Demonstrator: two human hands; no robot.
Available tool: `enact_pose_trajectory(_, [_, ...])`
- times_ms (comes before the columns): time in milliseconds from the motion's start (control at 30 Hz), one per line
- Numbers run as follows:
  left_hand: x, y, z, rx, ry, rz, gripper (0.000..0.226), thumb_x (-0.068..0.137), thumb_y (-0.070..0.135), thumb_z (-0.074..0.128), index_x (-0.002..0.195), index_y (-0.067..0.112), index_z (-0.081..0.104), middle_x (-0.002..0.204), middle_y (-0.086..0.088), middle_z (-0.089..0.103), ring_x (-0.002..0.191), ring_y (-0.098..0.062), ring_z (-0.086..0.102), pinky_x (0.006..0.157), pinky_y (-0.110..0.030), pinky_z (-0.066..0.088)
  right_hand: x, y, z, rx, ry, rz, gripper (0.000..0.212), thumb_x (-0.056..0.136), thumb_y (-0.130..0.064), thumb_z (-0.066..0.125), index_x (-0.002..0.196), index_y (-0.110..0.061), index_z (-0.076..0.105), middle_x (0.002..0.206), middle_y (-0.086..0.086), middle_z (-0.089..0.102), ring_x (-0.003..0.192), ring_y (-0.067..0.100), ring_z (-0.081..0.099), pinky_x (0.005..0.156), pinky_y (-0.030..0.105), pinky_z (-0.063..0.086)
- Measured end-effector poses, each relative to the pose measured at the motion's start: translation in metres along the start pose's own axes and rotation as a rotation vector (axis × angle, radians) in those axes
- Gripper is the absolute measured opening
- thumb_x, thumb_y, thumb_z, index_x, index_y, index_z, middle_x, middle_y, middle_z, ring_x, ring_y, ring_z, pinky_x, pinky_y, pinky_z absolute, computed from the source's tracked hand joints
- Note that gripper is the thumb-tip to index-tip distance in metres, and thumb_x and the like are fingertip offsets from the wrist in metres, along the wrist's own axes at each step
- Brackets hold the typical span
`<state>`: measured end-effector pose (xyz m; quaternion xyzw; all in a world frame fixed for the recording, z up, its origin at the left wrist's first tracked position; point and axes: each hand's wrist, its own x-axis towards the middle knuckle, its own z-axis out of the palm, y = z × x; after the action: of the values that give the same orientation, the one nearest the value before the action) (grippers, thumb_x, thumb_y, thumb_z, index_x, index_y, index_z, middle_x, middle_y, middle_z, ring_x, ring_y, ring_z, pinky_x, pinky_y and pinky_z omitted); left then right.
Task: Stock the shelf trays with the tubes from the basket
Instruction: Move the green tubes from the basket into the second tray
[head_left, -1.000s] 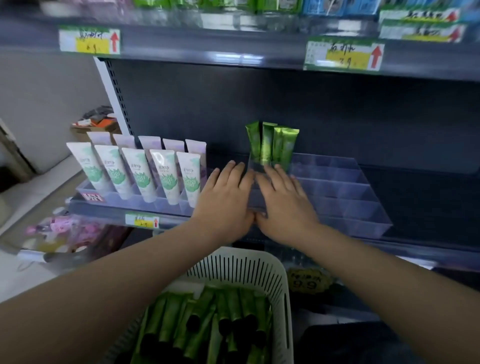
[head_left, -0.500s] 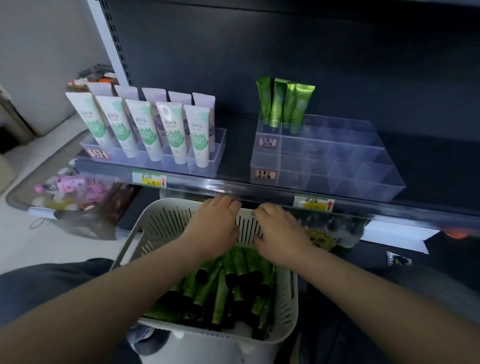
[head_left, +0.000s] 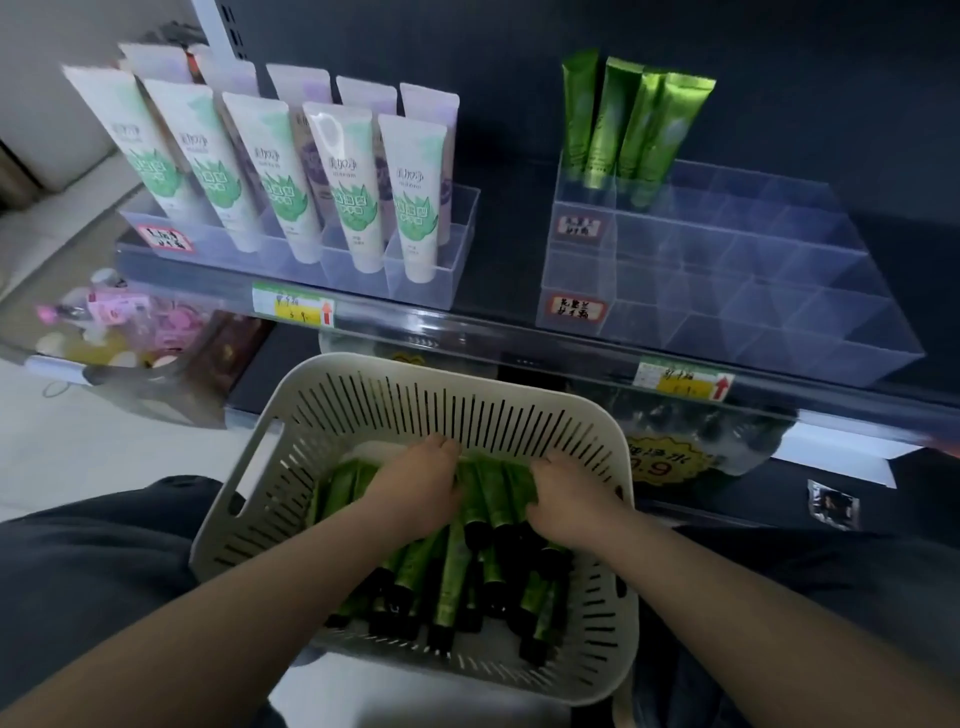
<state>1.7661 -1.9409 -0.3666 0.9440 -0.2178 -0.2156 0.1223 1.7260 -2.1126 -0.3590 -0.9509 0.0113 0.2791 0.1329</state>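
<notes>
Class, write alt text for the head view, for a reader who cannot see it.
A person's left hand and right hand reach into a white slotted basket of green tubes. On the shelf above, a clear tray holds four standing tubes.

One view only: wide-angle head cam, looked forward and steeply down. Basket (head_left: 415, 364) sat close beneath the lens, lower centre. Shelf edge (head_left: 519, 343) crossed mid-frame, clear trays (head_left: 779, 322) above it, a bit further off. Edges bowed from lens distortion.
</notes>
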Motion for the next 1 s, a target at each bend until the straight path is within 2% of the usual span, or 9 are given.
enact_pose_trajectory(167, [0.026, -0.004, 0.02, -0.056, -0.124, -0.073, 0.022, 0.091, 0.022, 0.051, 0.109, 0.009, 0.054, 0.111, -0.009, 0.054, 0.1, -0.021, 0.054, 0.082, -0.029, 0.046, 0.034, 0.007, 0.019, 0.038, -0.096, 0.085, 0.007, 0.08, -0.017, 0.052, 0.081, -0.013, 0.058, 0.093, 0.006, 0.057, 0.087, 0.024, 0.058, 0.077, 0.036, 0.053])
enact_pose_trajectory(233, [0.036, -0.002, 0.025, -0.082, -0.159, -0.114, 0.016, 0.093, 0.019, 0.049, 0.101, 0.008, 0.056, 0.104, -0.009, 0.057, 0.093, -0.021, 0.056, 0.073, -0.027, 0.045, 0.045, 0.008, 0.023, 0.063, -0.128, 0.136, 0.01, 0.082, -0.015, 0.051, 0.076, -0.011, 0.058, 0.088, 0.007, 0.061, 0.081, 0.024, 0.06, 0.073, 0.032, 0.053])
enact_pose_trajectory(300, [0.046, -0.002, 0.032, -0.121, -0.172, -0.173, 0.013, 0.093, 0.016, 0.048, 0.087, 0.009, 0.057, 0.089, -0.007, 0.057, 0.084, -0.019, 0.058, 0.064, -0.024, 0.044, 0.055, 0.011, 0.026, 0.073, -0.167, 0.181, 0.014, 0.086, -0.013, 0.05, 0.075, -0.01, 0.057, 0.09, 0.008, 0.061, 0.083, 0.022, 0.06, 0.069, 0.028, 0.049])
enact_pose_trajectory(367, [0.055, -0.003, 0.04, -0.184, -0.173, -0.241, 0.023, 0.092, 0.014, 0.048, 0.07, 0.012, 0.05, 0.072, -0.002, 0.053, 0.068, -0.015, 0.055, 0.051, -0.02, 0.039, 0.065, 0.013, 0.029, 0.063, -0.186, 0.206, 0.018, 0.089, -0.013, 0.048, 0.072, -0.011, 0.053, 0.086, 0.006, 0.057, 0.084, 0.021, 0.058, 0.066, 0.026, 0.045])
enact_pose_trajectory(433, [0.064, -0.003, 0.046, -0.228, -0.175, -0.282, 0.03, 0.093, 0.016, 0.05, 0.063, 0.015, 0.044, 0.065, 0.001, 0.047, 0.06, -0.011, 0.048, 0.047, -0.02, 0.035, 0.075, 0.015, 0.034, 0.048, -0.186, 0.224, 0.023, 0.091, -0.013, 0.046, 0.069, -0.012, 0.05, 0.078, 0.004, 0.052, 0.081, 0.02, 0.054, 0.062, 0.024, 0.042])
enact_pose_trajectory(567, [0.077, -0.003, 0.054, -0.295, -0.159, -0.355, 0.035, 0.094, 0.019, 0.049, 0.061, 0.015, 0.041, 0.063, 0.001, 0.044, 0.07, -0.017, 0.05, 0.064, -0.026, 0.043, 0.093, 0.016, 0.04, 0.02, -0.206, 0.25, 0.022, 0.094, -0.015, 0.042, 0.093, -0.007, 0.062, 0.1, 0.01, 0.062, 0.088, 0.021, 0.056, 0.072, 0.027, 0.044])
enact_pose_trajectory(767, [0.09, -0.005, 0.065, -0.396, -0.137, -0.453, 0.034, 0.091, 0.022, 0.056, 0.061, 0.014, 0.041, 0.07, -0.002, 0.048, 0.072, -0.018, 0.05, 0.062, -0.025, 0.041, 0.114, 0.016, 0.052, 0.066, -0.177, 0.334, 0.028, 0.094, -0.017, 0.045, 0.116, -0.005, 0.058, 0.12, 0.015, 0.057, 0.109, 0.028, 0.056, 0.085, 0.032, 0.047])
enact_pose_trajectory(867, [0.093, -0.006, 0.063, -0.445, -0.141, -0.463, 0.03, 0.09, 0.022, 0.058, 0.064, 0.017, 0.045, 0.078, -0.008, 0.054, 0.075, -0.018, 0.052, 0.064, -0.025, 0.039, 0.118, 0.018, 0.058, 0.109, -0.142, 0.36, 0.03, 0.093, -0.019, 0.047, 0.117, -0.005, 0.058, 0.121, 0.016, 0.057, 0.11, 0.03, 0.055, 0.091, 0.035, 0.047])
enact_pose_trajectory(1000, [0.094, -0.008, 0.06, -0.519, -0.164, -0.478, 0.031, 0.089, 0.022, 0.062, 0.062, 0.017, 0.047, 0.099, -0.018, 0.066, 0.095, -0.028, 0.062, 0.066, -0.026, 0.039, 0.118, 0.02, 0.063, 0.212, -0.085, 0.396, 0.029, 0.091, -0.023, 0.052, 0.113, -0.007, 0.061, 0.117, 0.013, 0.06, 0.108, 0.029, 0.057, 0.094, 0.035, 0.048])
